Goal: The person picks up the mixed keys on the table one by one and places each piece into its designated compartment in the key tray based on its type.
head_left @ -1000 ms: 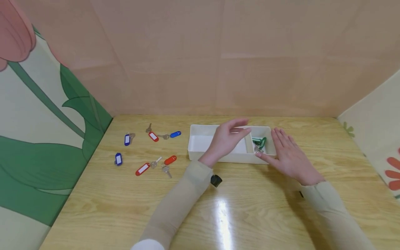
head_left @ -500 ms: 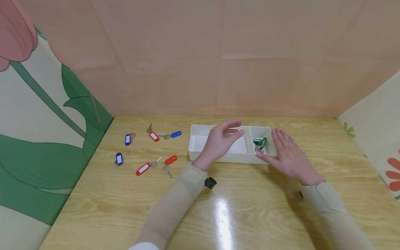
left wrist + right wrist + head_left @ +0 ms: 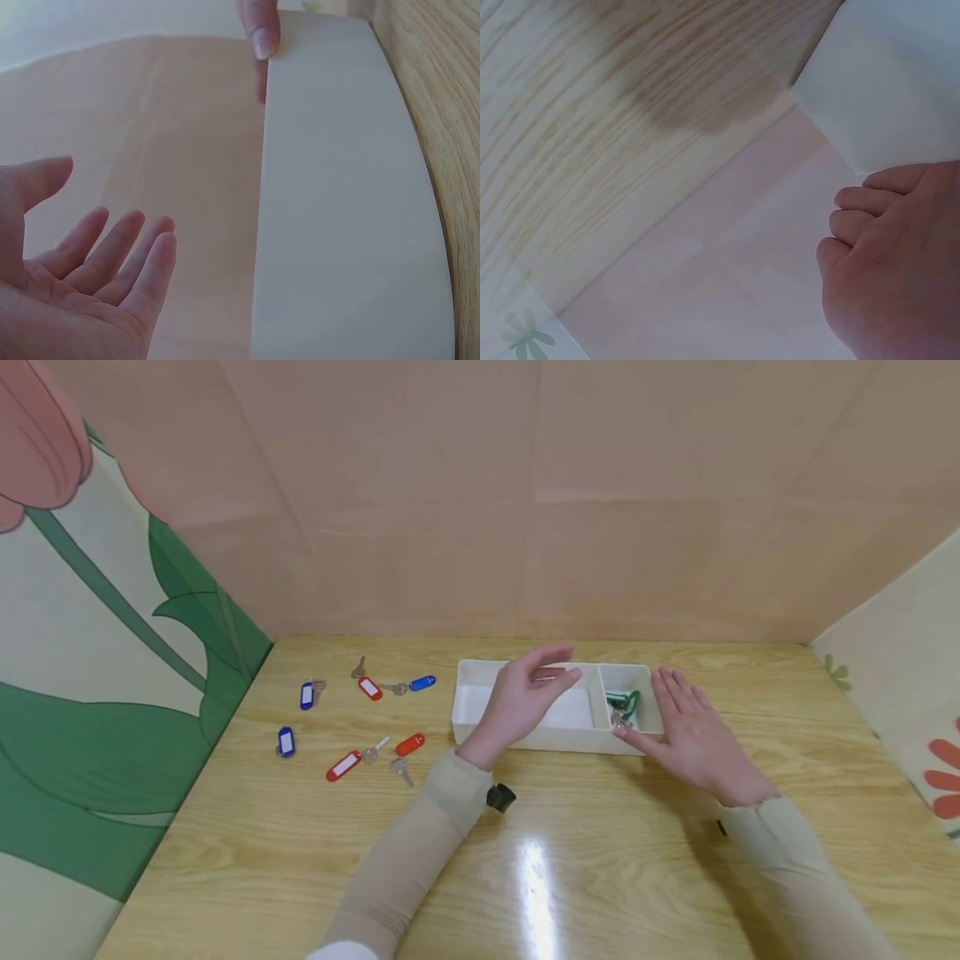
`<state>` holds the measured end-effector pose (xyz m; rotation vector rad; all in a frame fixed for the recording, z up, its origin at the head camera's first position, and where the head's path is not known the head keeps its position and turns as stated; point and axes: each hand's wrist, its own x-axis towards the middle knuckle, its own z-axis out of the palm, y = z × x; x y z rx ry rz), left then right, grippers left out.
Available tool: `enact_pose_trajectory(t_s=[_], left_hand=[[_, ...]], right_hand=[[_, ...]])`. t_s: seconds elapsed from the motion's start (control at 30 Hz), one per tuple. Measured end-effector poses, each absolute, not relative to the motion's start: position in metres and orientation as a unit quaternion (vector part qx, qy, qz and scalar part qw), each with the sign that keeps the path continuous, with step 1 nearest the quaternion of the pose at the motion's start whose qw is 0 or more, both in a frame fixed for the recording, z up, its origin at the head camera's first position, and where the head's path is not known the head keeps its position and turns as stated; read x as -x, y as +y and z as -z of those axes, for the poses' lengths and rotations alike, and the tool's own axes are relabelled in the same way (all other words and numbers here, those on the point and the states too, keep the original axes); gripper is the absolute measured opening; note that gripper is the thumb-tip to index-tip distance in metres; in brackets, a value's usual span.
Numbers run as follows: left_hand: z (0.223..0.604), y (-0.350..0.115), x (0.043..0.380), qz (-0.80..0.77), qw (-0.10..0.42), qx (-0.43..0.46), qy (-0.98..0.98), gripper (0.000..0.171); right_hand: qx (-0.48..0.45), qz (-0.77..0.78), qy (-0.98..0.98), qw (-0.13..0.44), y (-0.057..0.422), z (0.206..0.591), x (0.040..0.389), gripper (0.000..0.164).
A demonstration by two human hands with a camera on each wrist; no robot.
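A long white divided box (image 3: pixel 540 740) stands on the table. In its small right compartment lie green key tags (image 3: pixel 632 702) with keys (image 3: pixel 622 718). My left hand (image 3: pixel 525 697) hovers over the larger left compartment, palm turned toward the right, thumb and fingers apart; the left wrist view shows that hand (image 3: pixel 97 285) holding nothing. At the box's right end, my right hand (image 3: pixel 693 739) rests with straight fingers along the end wall and its thumb at the front rim near the corner. In the right wrist view its fingers (image 3: pixel 859 217) lie beside the white wall.
Left of the box lie keys with blue tags (image 3: pixel 307 695), (image 3: pixel 286 742), (image 3: pixel 422 682) and red tags (image 3: pixel 369 687), (image 3: pixel 343 766), (image 3: pixel 409 744). A small black object (image 3: pixel 501 797) shows beside my left cuff. A pinkish-brown backdrop (image 3: pixel 525 527) rises behind the wooden table (image 3: pixel 630 877).
My left hand has moved slightly left, away from the box's divider, still holding nothing. My right hand has stayed at the box's right end.
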<state>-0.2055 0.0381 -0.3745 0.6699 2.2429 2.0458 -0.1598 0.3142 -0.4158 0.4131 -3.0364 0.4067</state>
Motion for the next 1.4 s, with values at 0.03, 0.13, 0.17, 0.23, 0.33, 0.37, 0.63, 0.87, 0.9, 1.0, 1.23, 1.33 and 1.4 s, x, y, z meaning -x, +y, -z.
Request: enact_pose_trajectory(t_s=[0.03, 0.13, 0.17, 0.23, 0.33, 0.37, 0.63, 0.87, 0.9, 1.0, 1.23, 1.33, 1.4], left_hand=[[0.374, 0.038, 0.205, -0.657, 0.016, -0.214, 0.723, 0.039], [0.373, 0.036, 0.205, -0.655, 0.013, -0.214, 0.725, 0.039], [0.373, 0.035, 0.205, -0.654, 0.012, -0.215, 0.725, 0.039], [0.372, 0.034, 0.204, -0.654, 0.009, -0.216, 0.725, 0.038], [0.371, 0.032, 0.204, -0.654, 0.004, -0.217, 0.725, 0.039], [0.370, 0.032, 0.203, -0.653, 0.002, -0.217, 0.725, 0.039], [0.368, 0.025, 0.202, -0.650, -0.007, -0.211, 0.730, 0.038], [0.368, 0.020, 0.200, -0.656, -0.007, -0.211, 0.725, 0.038], [0.368, 0.019, 0.200, -0.656, -0.008, -0.210, 0.725, 0.039], [0.369, 0.016, 0.200, -0.658, -0.012, -0.210, 0.723, 0.039], [0.371, 0.007, 0.201, -0.653, -0.024, -0.207, 0.728, 0.038], [0.371, 0.003, 0.201, -0.649, -0.029, -0.207, 0.731, 0.038], [0.371, -0.001, 0.201, -0.646, -0.030, -0.208, 0.734, 0.039]], right_hand=[[-0.133, -0.132, -0.982, 0.024, 0.314, 0.415, 0.159, 0.107], [-0.136, -0.129, -0.982, 0.024, 0.312, 0.415, 0.158, 0.106], [-0.136, -0.128, -0.982, 0.023, 0.312, 0.414, 0.158, 0.106], [-0.137, -0.127, -0.982, 0.020, 0.311, 0.414, 0.157, 0.106], [-0.136, -0.126, -0.983, 0.017, 0.311, 0.415, 0.157, 0.105], [-0.136, -0.126, -0.983, 0.016, 0.311, 0.415, 0.157, 0.105], [-0.136, -0.123, -0.983, 0.011, 0.310, 0.415, 0.157, 0.105], [-0.132, -0.130, -0.983, 0.005, 0.310, 0.415, 0.157, 0.106], [-0.131, -0.131, -0.983, 0.006, 0.310, 0.415, 0.157, 0.106], [-0.129, -0.131, -0.983, 0.004, 0.310, 0.414, 0.157, 0.106], [-0.131, -0.129, -0.983, 0.009, 0.311, 0.415, 0.156, 0.106], [-0.131, -0.129, -0.983, 0.008, 0.311, 0.415, 0.156, 0.107], [-0.133, -0.129, -0.983, 0.009, 0.311, 0.416, 0.156, 0.107]])
